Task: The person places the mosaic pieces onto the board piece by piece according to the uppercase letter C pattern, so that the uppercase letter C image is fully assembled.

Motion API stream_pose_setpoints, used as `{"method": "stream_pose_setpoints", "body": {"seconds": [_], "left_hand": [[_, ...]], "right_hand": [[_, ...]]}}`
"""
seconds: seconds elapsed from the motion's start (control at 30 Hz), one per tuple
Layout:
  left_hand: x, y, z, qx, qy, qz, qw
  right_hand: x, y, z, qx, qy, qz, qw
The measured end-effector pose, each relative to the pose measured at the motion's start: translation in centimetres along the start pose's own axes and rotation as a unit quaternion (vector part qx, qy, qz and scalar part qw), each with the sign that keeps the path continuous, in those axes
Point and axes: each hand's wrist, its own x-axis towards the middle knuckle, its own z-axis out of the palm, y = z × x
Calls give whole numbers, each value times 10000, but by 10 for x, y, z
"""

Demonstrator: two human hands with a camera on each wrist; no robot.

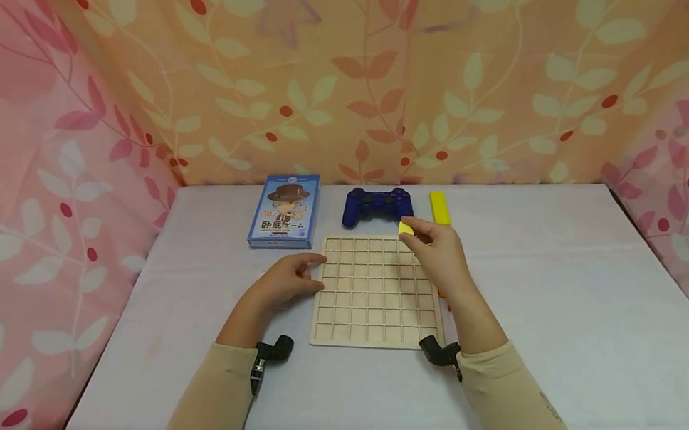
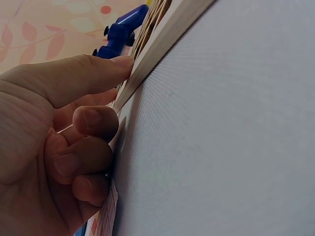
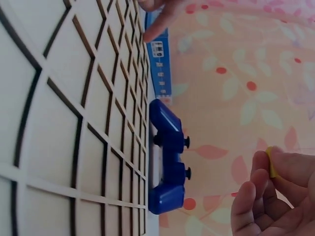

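A pale wooden grid board (image 1: 367, 297) lies flat on the white table. My right hand (image 1: 439, 252) pinches a small yellow block (image 1: 406, 228) between thumb and fingertips, raised over the board's far right part; the right wrist view also shows the yellow block (image 3: 271, 162), mostly covered by the fingers. At the board's left edge, my left hand (image 1: 287, 278) touches the rim with a straight thumb and forefinger set apart. In the left wrist view its thumb meets the wooden edge (image 2: 147, 59), while the other fingers (image 2: 81, 157) curl loosely without holding anything.
Behind the board is a blue game controller (image 1: 378, 206), with a blue card-game box (image 1: 284, 211) to its left. A yellow bar (image 1: 439, 207) lies beyond the right hand. Orange pieces (image 1: 443, 294) show partly beside the right wrist. A floral curtain (image 1: 363, 67) hangs behind the table.
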Motion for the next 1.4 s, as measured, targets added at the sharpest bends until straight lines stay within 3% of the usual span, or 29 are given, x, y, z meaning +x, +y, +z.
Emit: {"method": "stream_pose_setpoints", "body": {"seconds": [0.37, 0.57, 0.7, 0.77, 0.87, 1.0, 1.1, 1.23, 1.4], "left_hand": [[2, 1, 2, 73, -27, -29, 10000], [1, 0, 2, 102, -22, -18, 9999], [1, -2, 1, 142, -21, 20, 9999], [1, -2, 1, 149, -20, 41, 9999], [1, -2, 0, 152, -10, 49, 9999], [0, 0, -1, 113, -1, 50, 9999], [0, 1, -1, 103, -13, 88, 9999], [1, 1, 0, 125, -27, 120, 9998], [2, -1, 0, 175, -20, 103, 9998]], "right_hand": [[7, 21, 15, -560, -656, 228, 9960], [10, 33, 20, -729, -708, 505, 9935], [12, 40, 21, -1118, -699, 454, 9902], [13, 43, 23, -1367, -814, 243, 9870], [13, 47, 25, -1754, -1170, -406, 9767], [11, 51, 31, -2274, -1815, -1305, 9478], [8, 55, 38, -2559, -2130, -1479, 9313], [7, 58, 48, -2970, -1984, -1616, 9200], [7, 59, 51, -3045, -1402, -1994, 9208]]}}
